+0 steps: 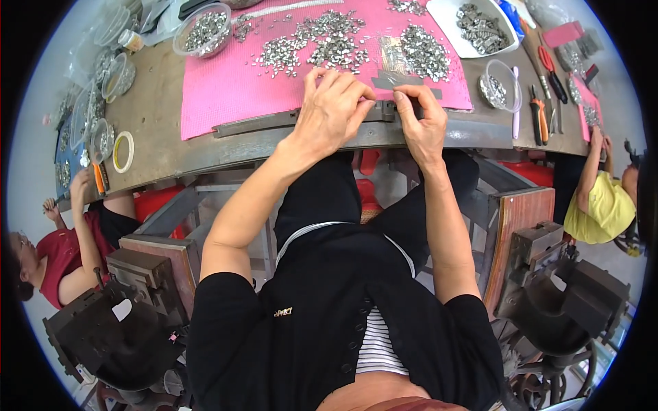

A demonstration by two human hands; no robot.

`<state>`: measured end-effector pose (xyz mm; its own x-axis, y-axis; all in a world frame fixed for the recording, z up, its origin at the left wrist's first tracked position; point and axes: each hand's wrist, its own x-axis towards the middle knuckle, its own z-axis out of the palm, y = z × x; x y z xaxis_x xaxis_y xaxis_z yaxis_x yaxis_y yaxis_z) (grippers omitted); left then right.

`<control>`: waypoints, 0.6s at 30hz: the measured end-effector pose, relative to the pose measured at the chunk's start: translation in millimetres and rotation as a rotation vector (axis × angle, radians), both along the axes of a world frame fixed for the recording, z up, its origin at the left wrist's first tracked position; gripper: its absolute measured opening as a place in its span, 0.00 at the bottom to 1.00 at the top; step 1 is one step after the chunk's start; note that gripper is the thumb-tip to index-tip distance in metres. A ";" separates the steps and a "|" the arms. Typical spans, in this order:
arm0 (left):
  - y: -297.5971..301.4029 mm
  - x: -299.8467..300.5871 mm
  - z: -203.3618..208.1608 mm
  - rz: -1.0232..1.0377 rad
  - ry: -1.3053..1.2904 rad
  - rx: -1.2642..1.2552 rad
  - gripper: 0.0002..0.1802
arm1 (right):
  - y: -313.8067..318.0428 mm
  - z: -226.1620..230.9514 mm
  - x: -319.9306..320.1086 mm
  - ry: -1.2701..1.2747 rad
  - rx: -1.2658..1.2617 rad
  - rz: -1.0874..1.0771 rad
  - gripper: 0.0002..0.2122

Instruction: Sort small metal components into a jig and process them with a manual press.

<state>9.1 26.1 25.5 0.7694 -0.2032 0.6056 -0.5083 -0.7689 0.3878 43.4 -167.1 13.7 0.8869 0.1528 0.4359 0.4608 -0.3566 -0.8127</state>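
Observation:
My left hand (327,109) rests over the front edge of a pink mat (205,92), thumb and fingers curled together. Just right of it, my right hand (423,125) has thumb and forefinger pinched close. Whatever either hand pinches is too small or hidden to make out. Beneath them runs a long dark metal bar (257,123) along the bench edge. Beyond my fingertips lie a flat grey strip (404,82) and a clear piece over brass-coloured parts (393,55). Small silvery metal pieces lie in loose heaps (336,51), with another heap (425,53) to the right.
A clear tub (203,31) of metal pieces stands far left, a white tray (483,27) far right. Further right are a small clear tub (499,85), orange-handled pliers (539,116) and red-handled pliers (548,65). Tape (123,152) lies left. People sit at both sides, beside vises (144,274).

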 end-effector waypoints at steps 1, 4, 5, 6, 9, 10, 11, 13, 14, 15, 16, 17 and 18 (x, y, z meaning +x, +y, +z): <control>-2.5 -0.9 -2.3 -0.001 0.000 0.001 0.06 | 0.3 -0.2 -0.5 0.000 0.001 -0.001 0.04; -7.4 -2.2 -6.4 0.025 -0.006 -0.013 0.06 | 1.5 -1.4 -0.7 -0.043 -0.033 -0.004 0.04; -8.6 -2.7 -7.0 0.034 -0.019 -0.010 0.06 | 1.8 -2.0 -0.6 -0.073 -0.047 -0.001 0.03; -9.5 -3.4 -7.1 0.043 -0.032 -0.008 0.07 | 2.0 -2.4 -0.6 -0.103 -0.062 0.002 0.03; -9.6 -5.9 -6.7 0.024 0.012 -0.031 0.07 | 1.9 -2.7 0.0 -0.115 -0.082 0.008 0.03; -8.5 -7.0 -6.7 0.023 0.012 -0.030 0.07 | 1.9 -2.7 0.1 -0.115 -0.081 0.007 0.03; -7.1 -8.3 -7.0 0.009 0.018 -0.057 0.08 | 1.4 -2.7 0.0 -0.123 -0.090 0.011 0.03; -6.6 -8.1 -9.4 -0.007 0.026 -0.084 0.09 | 0.4 -2.3 0.0 -0.130 -0.099 0.012 0.03; -6.1 -7.3 -12.0 -0.024 0.019 -0.117 0.08 | 0.6 -1.7 0.1 -0.139 -0.112 0.019 0.04; -5.9 -6.7 -14.0 -0.042 0.012 -0.150 0.09 | 0.7 -1.5 0.3 -0.149 -0.126 0.025 0.04; -5.8 -6.3 -15.2 -0.041 0.012 -0.150 0.09 | 0.7 -1.8 0.9 -0.149 -0.126 0.025 0.04; -5.9 -6.3 -16.3 -0.037 -0.001 -0.143 0.09 | 0.6 -2.6 1.4 -0.165 -0.149 0.039 0.04; -5.9 -6.6 -16.9 -0.031 -0.015 -0.137 0.09 | 0.8 -3.0 1.5 -0.181 -0.173 0.054 0.04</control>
